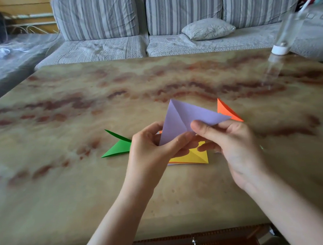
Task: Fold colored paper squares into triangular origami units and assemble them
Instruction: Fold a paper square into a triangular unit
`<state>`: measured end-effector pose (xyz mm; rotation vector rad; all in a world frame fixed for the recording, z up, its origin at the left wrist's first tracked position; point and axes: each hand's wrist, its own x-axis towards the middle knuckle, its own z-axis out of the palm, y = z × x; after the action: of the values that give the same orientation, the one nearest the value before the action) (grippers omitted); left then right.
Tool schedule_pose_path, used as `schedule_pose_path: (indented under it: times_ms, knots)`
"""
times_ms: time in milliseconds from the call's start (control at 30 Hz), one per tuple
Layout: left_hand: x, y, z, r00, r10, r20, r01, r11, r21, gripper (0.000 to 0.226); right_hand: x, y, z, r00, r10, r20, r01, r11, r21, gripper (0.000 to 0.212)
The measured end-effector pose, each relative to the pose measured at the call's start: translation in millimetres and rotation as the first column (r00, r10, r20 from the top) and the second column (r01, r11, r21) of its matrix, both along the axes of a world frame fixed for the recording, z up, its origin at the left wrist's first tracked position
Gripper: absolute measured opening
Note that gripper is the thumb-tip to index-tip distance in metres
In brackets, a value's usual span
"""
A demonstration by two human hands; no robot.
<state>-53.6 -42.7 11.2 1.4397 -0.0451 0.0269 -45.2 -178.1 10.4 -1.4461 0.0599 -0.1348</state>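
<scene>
Purple paper: folded, held above table, over yellow stack
Left hand: fingers curled, pinching lower left corner
Right hand: thumb and fingers pinching right edge
Green unit: on table, left
Orange unit: right

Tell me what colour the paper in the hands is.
Pale purple; the paper between left hand and right hand shows best in the head view.

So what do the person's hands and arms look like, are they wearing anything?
Nothing is worn. The left hand and the right hand are bare: no gloves, no rings, and no watch or bracelet on the wrists. Both forearms are bare too, with no sleeve showing as far as the picture's edge.
</scene>
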Motion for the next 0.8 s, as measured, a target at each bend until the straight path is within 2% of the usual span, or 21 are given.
schedule_pose_path:
  times_ms: [133, 300, 467, 533, 600, 700, 800]
  knots:
    - [1, 8, -2, 1.000, 0.014, -0.015, -0.014, 1.000, 0.009, 0.013, 5, -9, 2, 0.997, -0.075, -0.007, 0.075, 0.997, 0.017, 0.012]
    - [1, 27, -2, 0.996, 0.093, -0.016, -0.093, 0.995, -0.029, 0.005, 11, -33, 14, 0.989, -0.150, 0.022, 0.146, 0.981, 0.131, 0.009]
    - [0, 26, 0, 0.997, 0.067, -0.030, -0.069, 0.997, -0.045, 0.014, 8, -26, 8, 0.996, -0.088, 0.003, 0.088, 0.996, 0.014, 0.010]
    - [-1, 19, 0, 0.998, 0.036, -0.053, -0.039, 0.998, -0.052, 0.025, 6, -21, 5, 0.997, -0.073, 0.011, 0.073, 0.996, -0.058, 0.010]
    - [-2, 14, 0, 0.998, 0.007, -0.064, -0.008, 1.000, -0.026, 0.037, 4, -16, 4, 0.998, -0.039, 0.044, 0.042, 0.997, -0.064, 0.007]
    - [-1, 10, -4, 0.999, 0.004, -0.053, -0.002, 1.000, 0.030, 0.033, 2, -11, 5, 0.996, -0.022, 0.088, 0.026, 0.998, -0.051, 0.006]
    - [1, 14, -7, 0.999, 0.022, -0.024, -0.022, 0.999, 0.035, 0.024, 6, -17, 4, 0.992, -0.084, 0.097, 0.089, 0.995, -0.045, 0.010]
